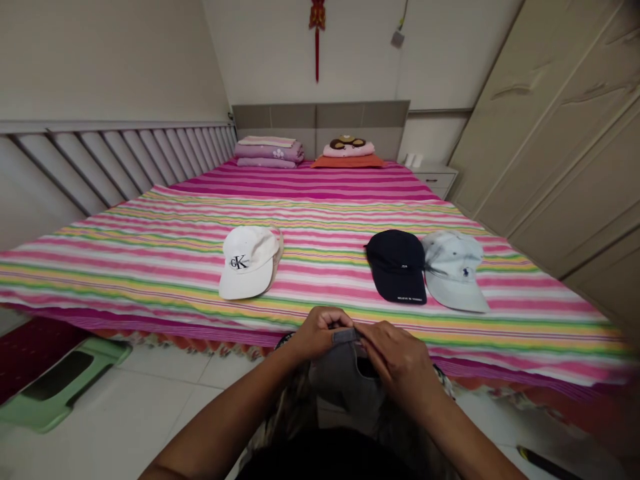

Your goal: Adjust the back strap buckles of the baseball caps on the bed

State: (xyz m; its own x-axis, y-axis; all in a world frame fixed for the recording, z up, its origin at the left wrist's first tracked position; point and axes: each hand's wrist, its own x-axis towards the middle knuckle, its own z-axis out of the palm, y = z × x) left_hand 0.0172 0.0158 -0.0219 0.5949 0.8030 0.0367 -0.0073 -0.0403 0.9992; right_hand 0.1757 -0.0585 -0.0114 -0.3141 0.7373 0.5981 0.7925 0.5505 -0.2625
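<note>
A grey baseball cap [333,373] is held up just in front of the bed's near edge, its back strap and rear opening turned upward. My left hand [324,330] pinches one end of the strap. Fingers of my right hand [397,353] close on the strap's other end, beside the opening; the fingertips partly hide the fastening. Beyond my hands, a white cap [249,257] with black letters lies to the left on the bed. To the right are a dark navy cap [397,263] and a pale blue cap [454,267], side by side and touching.
A striped bedspread [320,250] covers the bed. Folded purple bedding [270,153] and a pink and orange stack [349,153] sit by the headboard. A green stool [65,387] stands at lower left, a nightstand [434,179] at back right, and wardrobe doors [555,133] line the right.
</note>
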